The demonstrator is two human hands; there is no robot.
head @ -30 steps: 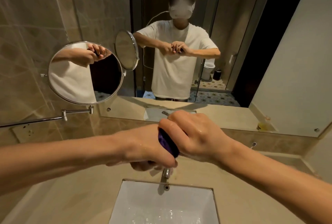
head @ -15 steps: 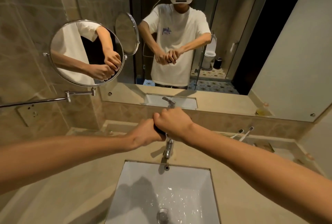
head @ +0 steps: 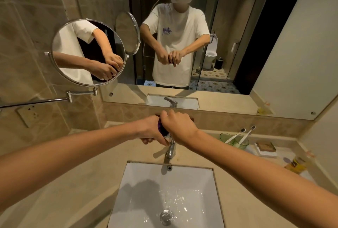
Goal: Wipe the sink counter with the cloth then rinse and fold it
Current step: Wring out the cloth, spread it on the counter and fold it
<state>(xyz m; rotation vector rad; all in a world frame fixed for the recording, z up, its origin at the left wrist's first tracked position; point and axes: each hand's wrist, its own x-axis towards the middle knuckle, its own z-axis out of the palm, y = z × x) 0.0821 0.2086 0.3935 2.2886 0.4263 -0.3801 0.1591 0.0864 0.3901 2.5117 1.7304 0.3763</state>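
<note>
A dark purple cloth [head: 161, 128] is bunched into a tight roll, and only a strip of it shows between my fists. My left hand [head: 150, 131] grips its left end and my right hand [head: 178, 127] grips its right end, knuckles nearly touching. Both hands hover above the chrome faucet [head: 171, 150], behind the white square sink [head: 139, 187]. Water glistens on the sink floor around the drain [head: 166, 216]. The beige counter [head: 82, 182] surrounds the sink.
Two green cups with toothbrushes [head: 236, 139] stand at the back right, beside a soap dish [head: 266, 148] and small packets [head: 296, 165]. A round swing-arm mirror [head: 88, 52] juts from the left wall. The wall mirror [head: 201, 45] reflects a person.
My hands have moved away from the camera and down towards the faucet, still clenched on the cloth. The view has tilted down, showing more of the sink and drain.
</note>
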